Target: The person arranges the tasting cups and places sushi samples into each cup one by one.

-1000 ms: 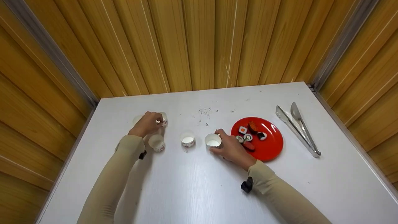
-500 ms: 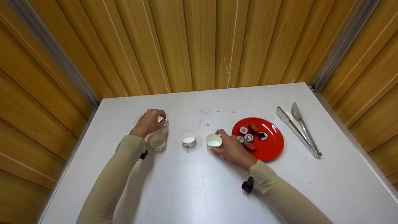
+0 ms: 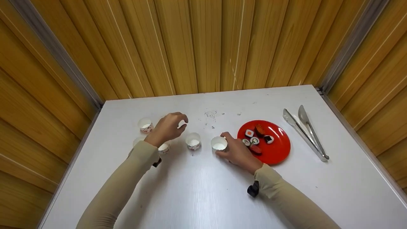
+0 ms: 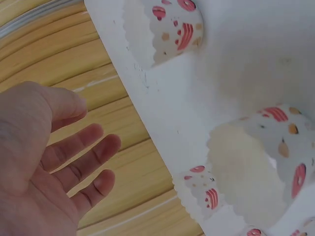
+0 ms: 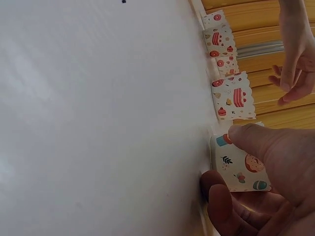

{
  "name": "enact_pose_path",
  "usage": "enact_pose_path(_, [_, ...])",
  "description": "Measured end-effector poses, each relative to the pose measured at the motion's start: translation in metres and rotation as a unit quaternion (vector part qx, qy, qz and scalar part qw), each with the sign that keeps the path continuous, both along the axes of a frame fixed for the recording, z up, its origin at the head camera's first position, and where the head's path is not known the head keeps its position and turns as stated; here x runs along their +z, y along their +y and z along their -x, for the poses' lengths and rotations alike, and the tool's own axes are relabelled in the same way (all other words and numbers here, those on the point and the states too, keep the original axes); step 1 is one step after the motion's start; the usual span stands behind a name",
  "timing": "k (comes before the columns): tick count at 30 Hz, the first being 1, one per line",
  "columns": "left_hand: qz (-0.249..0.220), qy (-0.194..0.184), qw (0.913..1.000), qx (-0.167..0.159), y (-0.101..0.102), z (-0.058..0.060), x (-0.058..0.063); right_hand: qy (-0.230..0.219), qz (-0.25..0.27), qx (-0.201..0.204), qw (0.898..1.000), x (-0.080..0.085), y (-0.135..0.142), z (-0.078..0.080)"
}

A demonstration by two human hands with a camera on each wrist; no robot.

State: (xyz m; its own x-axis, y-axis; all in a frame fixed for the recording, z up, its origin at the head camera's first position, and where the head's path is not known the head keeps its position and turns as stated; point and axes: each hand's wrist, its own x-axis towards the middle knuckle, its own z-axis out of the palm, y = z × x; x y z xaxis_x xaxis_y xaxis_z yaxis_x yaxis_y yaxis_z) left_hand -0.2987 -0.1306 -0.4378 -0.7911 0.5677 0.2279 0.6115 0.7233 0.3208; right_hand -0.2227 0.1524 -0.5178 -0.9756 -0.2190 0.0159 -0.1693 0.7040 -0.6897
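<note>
Beside plate (image 3: pixel 277 152), right hand (image 3: pixel 237 151) grips cup (image 3: pixel 219 144); left hand (image 3: pixel 168 128) half-curled

Paper cup (image 3: pixel 219 144) in right grip (image 3: pixel 237 150): white, teal-and-red pastry print, upright, mouth up. Second cup (image 3: pixel 193 142), just left, apart: white, scalloped rim, red cake print, upright on surface (image 3: pixel 203 194).

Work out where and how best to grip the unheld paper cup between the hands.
The paper cup: probably pinch its side wall from the left. It stands upright, that side exposed toward the empty left hand; the right hand grips another cup opposite.
</note>
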Motion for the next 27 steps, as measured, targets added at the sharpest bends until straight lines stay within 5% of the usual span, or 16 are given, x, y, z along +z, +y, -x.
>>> enact_pose_path(16, [0.024,0.048,0.9889,-0.138,0.056,-0.039,-0.013,-0.001,-0.008,-0.012,1.0,-0.001,0.0,-0.001])
enact_pose_path(27, [0.087,0.062,0.9837,-0.144,0.077,-0.047,-0.029,0.041,0.002,0.021,0.999,-0.001,0.007,-0.002])
